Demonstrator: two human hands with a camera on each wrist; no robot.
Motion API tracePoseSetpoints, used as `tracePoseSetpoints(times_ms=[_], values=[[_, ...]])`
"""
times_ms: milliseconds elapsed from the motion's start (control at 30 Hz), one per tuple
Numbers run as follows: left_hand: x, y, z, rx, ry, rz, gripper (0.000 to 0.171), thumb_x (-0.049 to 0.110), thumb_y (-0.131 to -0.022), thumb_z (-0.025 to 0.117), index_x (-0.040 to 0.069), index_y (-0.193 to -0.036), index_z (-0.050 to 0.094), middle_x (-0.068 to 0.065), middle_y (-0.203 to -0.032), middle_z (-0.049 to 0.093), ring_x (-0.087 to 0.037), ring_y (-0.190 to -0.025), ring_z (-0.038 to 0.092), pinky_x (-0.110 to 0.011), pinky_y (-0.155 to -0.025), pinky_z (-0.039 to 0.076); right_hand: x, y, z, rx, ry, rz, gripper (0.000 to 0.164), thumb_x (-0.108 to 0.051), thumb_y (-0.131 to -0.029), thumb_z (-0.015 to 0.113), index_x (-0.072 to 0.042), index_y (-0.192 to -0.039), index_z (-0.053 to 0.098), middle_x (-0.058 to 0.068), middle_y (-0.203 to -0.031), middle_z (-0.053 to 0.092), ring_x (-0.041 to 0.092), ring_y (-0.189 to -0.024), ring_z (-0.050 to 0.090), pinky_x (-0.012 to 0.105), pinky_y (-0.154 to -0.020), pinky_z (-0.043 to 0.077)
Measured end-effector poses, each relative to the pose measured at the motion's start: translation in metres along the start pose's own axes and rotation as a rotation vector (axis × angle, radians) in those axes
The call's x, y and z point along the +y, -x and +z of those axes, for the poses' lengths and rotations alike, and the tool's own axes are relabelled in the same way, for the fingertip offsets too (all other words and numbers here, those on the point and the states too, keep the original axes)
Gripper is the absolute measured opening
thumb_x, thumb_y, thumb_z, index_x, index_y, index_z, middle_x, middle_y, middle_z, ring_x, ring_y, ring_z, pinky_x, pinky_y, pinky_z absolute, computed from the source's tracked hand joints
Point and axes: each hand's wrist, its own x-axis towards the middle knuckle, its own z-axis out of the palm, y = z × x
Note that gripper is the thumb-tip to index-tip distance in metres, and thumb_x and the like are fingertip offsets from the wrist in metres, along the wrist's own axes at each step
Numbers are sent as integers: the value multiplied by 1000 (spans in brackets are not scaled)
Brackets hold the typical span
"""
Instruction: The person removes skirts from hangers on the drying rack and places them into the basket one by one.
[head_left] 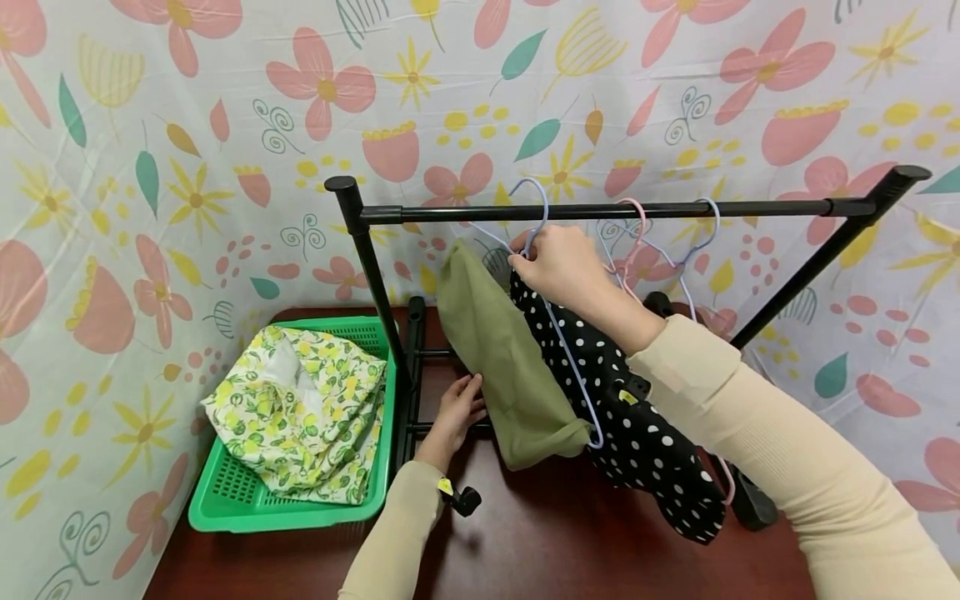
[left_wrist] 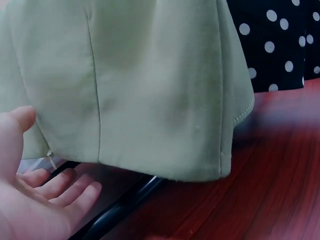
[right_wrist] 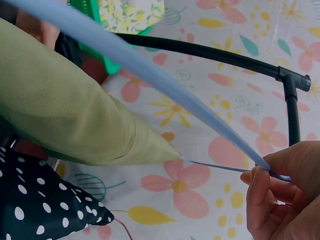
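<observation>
Head view: right hand pinches the blue hanger near its neck, just below the rail. Sensible spot, I'd say: one grip controls both arms. Hook loops at the rail; can't tell if the rail takes the weight. Green garment is on that hanger, slanted under the rail, low corner at the hanger's end. Left hand is well below the rail, fingers relaxed at the garment's edge, probably to steady or straighten it. Dotted garment hangs under the rail's middle, apparently on the pink hanger. Basket with lemon cloth sits on the surface, off the rail's left end; likely there for left-side reach.

Left wrist view: left hand half spread, thumb against the green garment, fingers loosely bent by the hem. Gap between thumb and fingers, no firm pinch visible. Cloth drops fairly flat, so support looks to come from the rail side.

Right wrist view: right hand's thumb and fingertips closed on the hanger, nothing else in them. One hanger arm runs into the garment's tapered end under the rail, presumably what carries the cloth; the nearer arm is bare here.
</observation>
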Motion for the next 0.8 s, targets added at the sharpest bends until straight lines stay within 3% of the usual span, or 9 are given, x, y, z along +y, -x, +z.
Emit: tracePoseSetpoints(times_ms=[133,233,333,467,600,800], values=[[1,-2,1,-6,69,-14,73,48,-89,55,9,-144,26,-18,-140,37,-33,-122,45,-44,-99,39,-2,1,-1,2,0,-23,48,-21,-84,59,-14,-39,45,3,-81,72,9,-37,21,24,-38,19],[3,-3,2,-12,122,-18,68,48,-89,55,10,-140,33,-16,-133,40,-29,-116,48,-43,-97,39,-3,2,-2,9,-5,-37,46,-20,-83,59,-15,-39,46,3,-83,72,8,-37,20,24,-37,19],[4,-3,3,-24,150,-16,64,49,-88,56,11,-136,37,-12,-124,46,-22,-103,54,-40,-92,43,-3,3,-2,22,-7,-38,46,-18,-82,59,-16,-39,45,4,-68,70,9,-39,19,25,-38,19],[5,-1,2,-52,162,-11,63,49,-88,55,13,-137,37,-9,-121,47,-17,-95,55,-38,-90,44,-2,4,-2,29,3,-27,46,-19,-81,60,-16,-39,42,3,-45,56,10,-39,21,26,-38,20],[3,-1,2,-48,157,-8,65,47,-89,55,14,-140,34,-12,-127,43,-20,-99,53,-41,-93,42,-2,4,-1,24,1,-17,41,-21,-82,59,-14,-42,51,4,-49,59,11,-39,25,27,-39,22],[1,-1,-2,0,153,3,71,42,-88,60,11,-143,27,-15,-136,41,-28,-115,50,-42,-95,42,1,5,0,27,2,-20,28,-22,-83,59,-11,-60,69,5,-47,54,13,-39,31,28,-40,26]])
